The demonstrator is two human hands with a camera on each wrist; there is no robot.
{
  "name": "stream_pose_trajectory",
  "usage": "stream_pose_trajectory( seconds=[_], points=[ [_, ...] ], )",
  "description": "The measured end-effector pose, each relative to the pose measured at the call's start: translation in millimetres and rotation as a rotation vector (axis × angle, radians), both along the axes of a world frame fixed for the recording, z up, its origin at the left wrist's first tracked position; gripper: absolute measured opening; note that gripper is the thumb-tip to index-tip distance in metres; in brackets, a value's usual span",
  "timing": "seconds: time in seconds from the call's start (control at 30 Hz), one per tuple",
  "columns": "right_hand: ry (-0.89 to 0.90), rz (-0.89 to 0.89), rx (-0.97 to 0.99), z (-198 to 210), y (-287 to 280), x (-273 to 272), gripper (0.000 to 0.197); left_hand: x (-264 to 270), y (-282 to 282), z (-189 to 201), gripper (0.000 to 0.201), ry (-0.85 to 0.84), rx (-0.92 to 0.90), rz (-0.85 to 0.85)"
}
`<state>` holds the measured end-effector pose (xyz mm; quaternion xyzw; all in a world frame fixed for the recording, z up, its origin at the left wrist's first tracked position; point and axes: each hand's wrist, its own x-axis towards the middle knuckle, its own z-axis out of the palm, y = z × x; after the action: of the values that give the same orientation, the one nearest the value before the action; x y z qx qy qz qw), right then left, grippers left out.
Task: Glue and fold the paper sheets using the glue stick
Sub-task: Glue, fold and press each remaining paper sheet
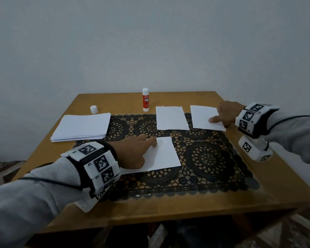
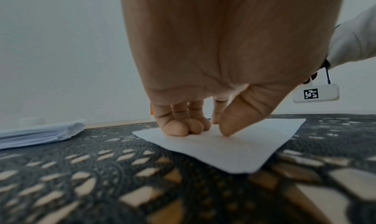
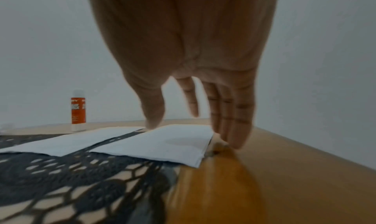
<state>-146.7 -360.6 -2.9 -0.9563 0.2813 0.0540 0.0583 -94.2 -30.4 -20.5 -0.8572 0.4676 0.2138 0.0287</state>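
The left hand (image 1: 132, 153) rests on the near folded sheet (image 1: 166, 154) at the middle of the black lace mat (image 1: 209, 158); its fingers (image 2: 179, 127) are curled under, knuckles and thumb tip pressing the paper flat. The right hand (image 1: 228, 112) lies over the far-right sheet (image 1: 203, 117), fingers straight and close together (the wrist view is blurred), tips at the sheet's right edge. Another sheet (image 1: 171, 118) lies just beside it, apart. The glue stick (image 1: 145, 99) stands upright and uncapped near the far edge of the table (image 1: 186, 206); its cap (image 1: 93, 109) sits well apart, behind the paper stack (image 1: 81, 127).
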Motion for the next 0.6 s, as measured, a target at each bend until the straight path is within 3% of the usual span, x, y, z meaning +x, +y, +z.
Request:
stream_pose_trajectory(
  seconds=[0.4, 0.6],
  points=[
    [0.043, -0.129, 0.033, -7, 22, 13, 0.056, -1, 0, 0, 0.063, -0.010, 0.002, 0.008],
    [-0.047, -0.002, 0.052, -21, 2, 19, 0.072, -2, 0, -1, 0.063, -0.018, -0.004, 0.013]
  ],
)
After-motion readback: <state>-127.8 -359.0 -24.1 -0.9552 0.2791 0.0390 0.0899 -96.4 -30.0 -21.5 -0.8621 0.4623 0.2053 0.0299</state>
